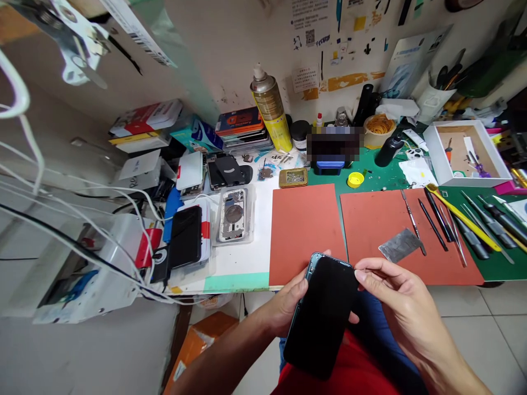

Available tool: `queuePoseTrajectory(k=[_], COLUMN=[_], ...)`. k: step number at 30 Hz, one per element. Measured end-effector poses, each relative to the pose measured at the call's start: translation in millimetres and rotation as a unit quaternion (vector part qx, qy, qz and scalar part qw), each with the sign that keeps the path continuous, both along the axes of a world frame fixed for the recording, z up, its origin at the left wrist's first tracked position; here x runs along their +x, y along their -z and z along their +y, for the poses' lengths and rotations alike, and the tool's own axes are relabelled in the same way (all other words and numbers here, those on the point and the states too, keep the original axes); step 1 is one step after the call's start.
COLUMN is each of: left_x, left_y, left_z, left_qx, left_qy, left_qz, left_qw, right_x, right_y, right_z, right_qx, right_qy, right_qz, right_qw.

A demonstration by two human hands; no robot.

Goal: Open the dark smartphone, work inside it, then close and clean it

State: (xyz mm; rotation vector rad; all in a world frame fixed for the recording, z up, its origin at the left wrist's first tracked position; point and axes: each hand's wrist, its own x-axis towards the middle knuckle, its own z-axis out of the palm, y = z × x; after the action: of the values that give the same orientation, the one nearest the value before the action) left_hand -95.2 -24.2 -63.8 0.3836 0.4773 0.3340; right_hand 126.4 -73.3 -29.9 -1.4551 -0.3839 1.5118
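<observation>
A dark smartphone point(323, 315) with a black screen is held tilted over my lap, just in front of the workbench edge. My left hand point(288, 302) grips it from the left side and underneath, with the fingers wrapped behind it. My right hand point(395, 302) touches the phone's upper right edge with its fingertips curled against the frame. Two red-brown work mats point(307, 225) point(379, 219) lie on the bench right behind the phone.
A thin metal plate point(400, 245) and several screwdrivers and tweezers point(453, 219) lie on the right mat. A yellow spray can point(272, 112), a white parts tray point(465, 153), an opened phone housing point(233, 214), another black phone point(186, 236) and white cables point(82, 219) crowd the back and left.
</observation>
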Motion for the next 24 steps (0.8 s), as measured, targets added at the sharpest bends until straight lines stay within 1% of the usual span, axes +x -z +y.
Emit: queuePoseTrajectory(k=[2, 4, 10, 13, 16, 19, 21, 22, 24], left_x=[2, 4, 3, 5, 8, 9, 8, 7, 4], left_y=[-7.0, -9.8, -3.6, -6.5, -11.5, -11.6, -9.0, -7.7, -6.8], left_z=[1, 0, -5, -3, 0, 3, 5, 6, 8], left_qx=[-0.022, -0.038, -0.059, -0.047, -0.047, -0.053, -0.058, -0.062, -0.067], left_qy=[0.011, 0.012, -0.01, -0.024, -0.013, 0.002, 0.014, 0.019, 0.019], left_qz=[0.027, 0.034, 0.01, 0.009, 0.029, 0.039, 0.053, 0.065, 0.108], left_qw=[0.999, 0.999, 0.998, 0.999, 0.998, 0.998, 0.997, 0.996, 0.992], right_x=[1, 3, 6, 6, 8, 11, 10, 9, 1], right_y=[3.1, 6.2, 11.1, 10.6, 11.0, 13.3, 12.1, 9.3, -2.3], right_z=[0, -1, -6, -8, -10, -10, -6, -4, -4], right_qx=[-0.005, -0.009, -0.011, -0.01, -0.011, -0.009, 0.007, 0.027, 0.097], right_qy=[0.0, -0.004, -0.003, -0.003, -0.005, -0.016, -0.021, -0.015, -0.005], right_qz=[-0.005, -0.01, -0.016, -0.015, -0.012, -0.025, -0.078, -0.129, -0.249], right_qw=[1.0, 1.0, 1.0, 1.0, 1.0, 1.0, 0.997, 0.991, 0.964])
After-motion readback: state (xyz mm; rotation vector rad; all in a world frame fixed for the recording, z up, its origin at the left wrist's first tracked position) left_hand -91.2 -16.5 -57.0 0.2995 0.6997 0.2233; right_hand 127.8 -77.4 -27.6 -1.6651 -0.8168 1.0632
